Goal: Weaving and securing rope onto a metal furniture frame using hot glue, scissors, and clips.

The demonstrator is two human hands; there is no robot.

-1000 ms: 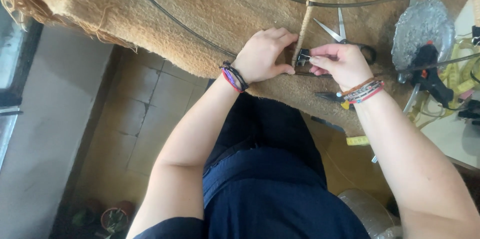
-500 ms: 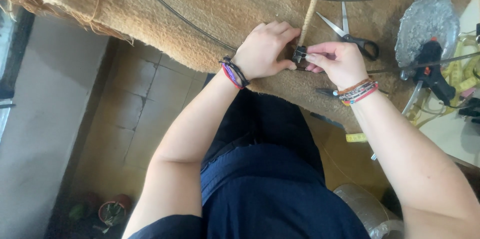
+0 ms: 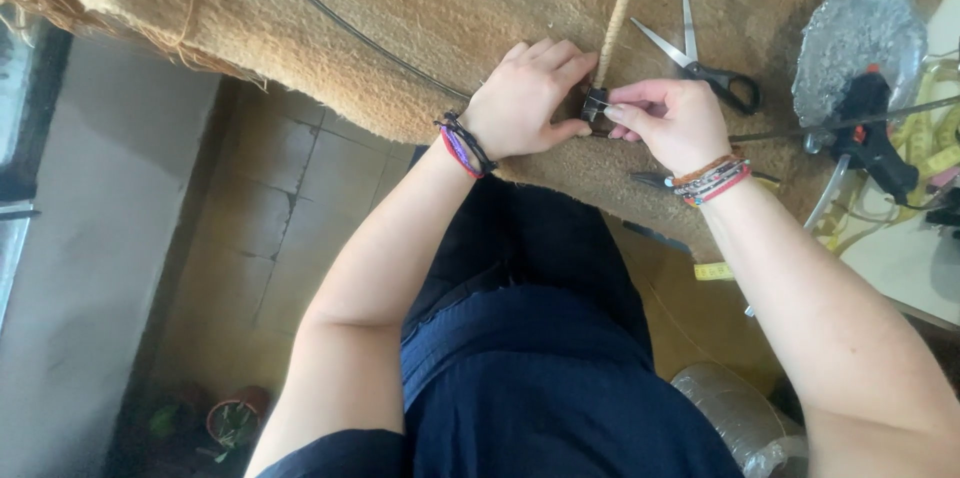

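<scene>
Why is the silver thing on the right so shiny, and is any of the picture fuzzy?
Head view: soft daylight glints off the crinkled foil at the right. The left hand, right hand and small black clip between them look fairly sharp. The lower corners go soft, the plant pot and clear plastic too. The hands' shadows on the brown mat are faint.

Single view only, from the head-worn camera; I have no second view to overlap with it. It looks steeply down over the wearer's torso and lap to the near edge of the brown fibre mat [image 3: 420,18], with tiled floor [image 3: 270,228] far below at left. Both hands, left hand [image 3: 525,98] and right hand [image 3: 675,118], sit upper centre, close in at arm's reach. Bench clutter fills the right edge.
</scene>
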